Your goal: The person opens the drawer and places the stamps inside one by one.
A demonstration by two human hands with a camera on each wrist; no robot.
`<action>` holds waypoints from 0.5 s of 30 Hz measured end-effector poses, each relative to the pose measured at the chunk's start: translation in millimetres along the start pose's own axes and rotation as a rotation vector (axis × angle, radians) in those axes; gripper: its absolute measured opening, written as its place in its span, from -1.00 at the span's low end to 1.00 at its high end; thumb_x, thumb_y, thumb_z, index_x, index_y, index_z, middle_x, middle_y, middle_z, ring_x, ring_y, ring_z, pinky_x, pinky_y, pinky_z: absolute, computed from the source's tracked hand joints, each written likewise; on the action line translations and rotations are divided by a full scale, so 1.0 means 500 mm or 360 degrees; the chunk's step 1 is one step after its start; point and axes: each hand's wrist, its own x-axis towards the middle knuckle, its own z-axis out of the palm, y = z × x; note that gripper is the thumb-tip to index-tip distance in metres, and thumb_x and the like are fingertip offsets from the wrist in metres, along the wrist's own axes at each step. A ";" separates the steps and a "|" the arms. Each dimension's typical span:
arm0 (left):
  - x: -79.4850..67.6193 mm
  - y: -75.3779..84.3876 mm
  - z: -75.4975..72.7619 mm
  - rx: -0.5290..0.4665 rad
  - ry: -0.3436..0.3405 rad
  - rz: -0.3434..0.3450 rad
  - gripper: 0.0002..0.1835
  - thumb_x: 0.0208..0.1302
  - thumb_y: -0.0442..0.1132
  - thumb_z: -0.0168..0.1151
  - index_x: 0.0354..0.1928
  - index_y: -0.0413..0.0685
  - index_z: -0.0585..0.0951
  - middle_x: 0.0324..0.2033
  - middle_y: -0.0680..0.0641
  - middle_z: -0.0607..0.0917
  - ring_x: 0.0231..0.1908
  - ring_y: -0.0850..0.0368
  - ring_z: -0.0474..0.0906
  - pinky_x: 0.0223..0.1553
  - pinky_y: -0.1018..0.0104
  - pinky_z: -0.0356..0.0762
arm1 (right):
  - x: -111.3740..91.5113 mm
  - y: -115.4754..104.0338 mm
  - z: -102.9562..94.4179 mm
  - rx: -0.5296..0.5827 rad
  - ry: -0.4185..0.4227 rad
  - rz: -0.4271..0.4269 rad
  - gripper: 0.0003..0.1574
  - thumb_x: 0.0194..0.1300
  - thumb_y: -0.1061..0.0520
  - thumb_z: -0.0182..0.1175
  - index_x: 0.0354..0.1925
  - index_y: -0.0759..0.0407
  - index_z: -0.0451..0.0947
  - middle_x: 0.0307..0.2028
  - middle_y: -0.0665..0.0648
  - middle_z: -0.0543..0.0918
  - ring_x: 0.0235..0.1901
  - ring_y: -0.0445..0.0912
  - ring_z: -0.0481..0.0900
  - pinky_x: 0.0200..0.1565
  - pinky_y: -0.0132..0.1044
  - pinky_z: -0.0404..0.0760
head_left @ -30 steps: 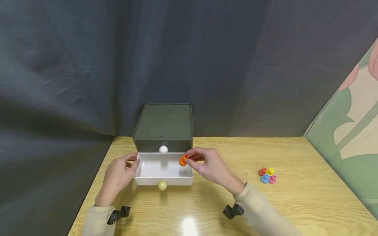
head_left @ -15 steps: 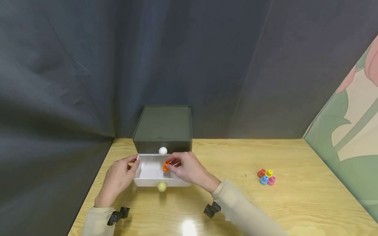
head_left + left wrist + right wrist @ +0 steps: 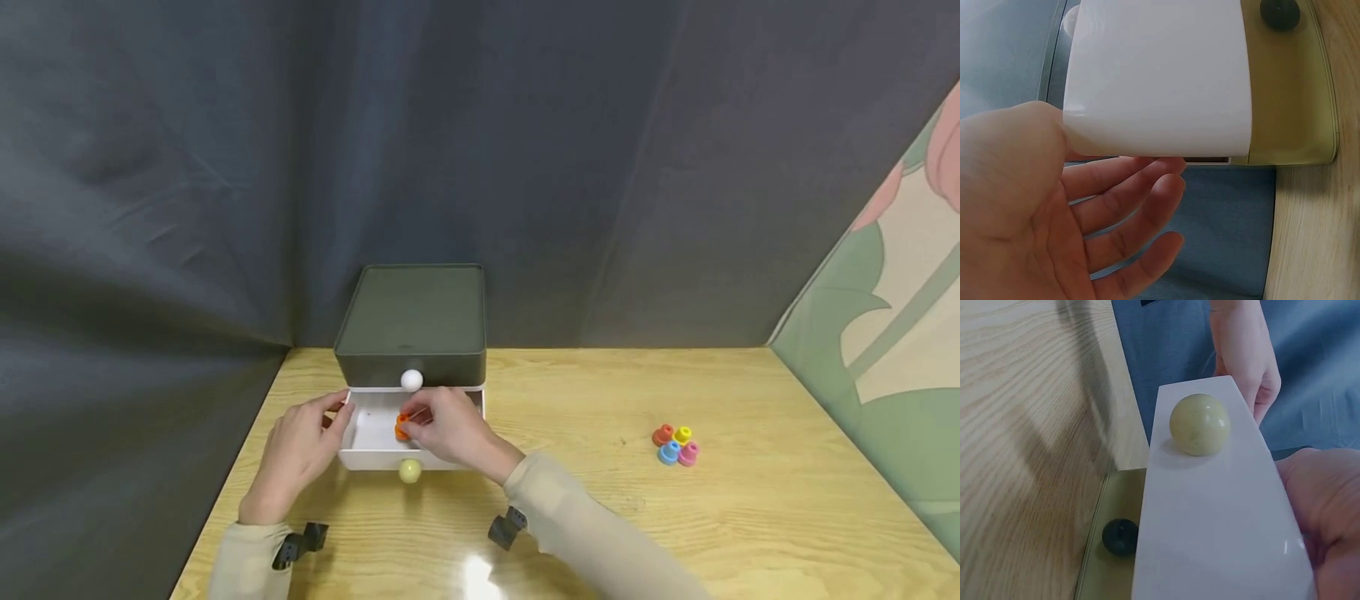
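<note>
A white drawer [image 3: 375, 460] with a pale yellow knob [image 3: 410, 471] stands pulled out from a dark green drawer cabinet [image 3: 411, 312]. My left hand [image 3: 296, 446] holds the drawer's left side near its rim, thumb and forefinger by the wall; the left wrist view shows the other fingers [image 3: 1141, 209] loosely bent beside it. Inside the drawer, my right hand [image 3: 453, 429] pinches a small orange cone-shaped piece with a wide base [image 3: 401, 428], low over the drawer floor. Whether it touches the floor I cannot tell. The right wrist view hides the piece behind the drawer front [image 3: 1222, 531].
Several similar pieces, among them a red one [image 3: 663, 434] and a blue one [image 3: 669, 453], stand clustered on the wooden table [image 3: 570, 400] at right. Above the drawer is a white knob [image 3: 412, 380]; below it, an olive drawer [image 3: 1116, 500] with a dark knob [image 3: 1120, 537].
My right hand has moved left and down into the drawer with the orange piece, from the drawer's right side to about its middle. The left hand has stayed at the drawer's left side.
</note>
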 end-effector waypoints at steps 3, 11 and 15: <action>-0.002 0.000 -0.004 0.0010 -0.0007 -0.0011 -0.54 0.60 -0.09 0.16 0.33 -0.22 0.65 0.00 -0.25 0.83 -0.15 -0.11 0.80 -0.16 -0.06 0.67 | 0.008 0.000 0.008 0.0003 -0.0026 0.0003 -0.81 0.33 0.26 0.43 -0.08 0.21 0.82 -0.25 0.08 0.88 -0.25 -0.16 0.84 -0.18 -0.43 0.68; 0.004 0.000 -0.005 0.0010 -0.0016 -0.0012 -0.54 0.61 -0.07 0.16 0.33 -0.20 0.66 -0.05 -0.21 0.85 -0.16 -0.10 0.80 -0.19 -0.03 0.66 | 0.015 0.000 0.007 0.0066 -0.0075 0.0080 -0.80 0.34 0.25 0.43 -0.06 0.21 0.82 -0.26 0.06 0.88 -0.28 -0.24 0.80 -0.20 -0.47 0.66; 0.009 0.000 -0.006 0.0006 -0.0001 -0.0009 -0.55 0.60 -0.07 0.16 0.32 -0.20 0.67 -0.07 -0.20 0.85 -0.16 -0.10 0.80 -0.18 -0.04 0.66 | 0.018 0.002 0.004 0.0143 -0.0096 0.0110 -0.75 0.34 0.22 0.45 -0.03 0.26 0.79 -0.21 0.11 0.88 -0.21 -0.16 0.83 -0.16 -0.45 0.69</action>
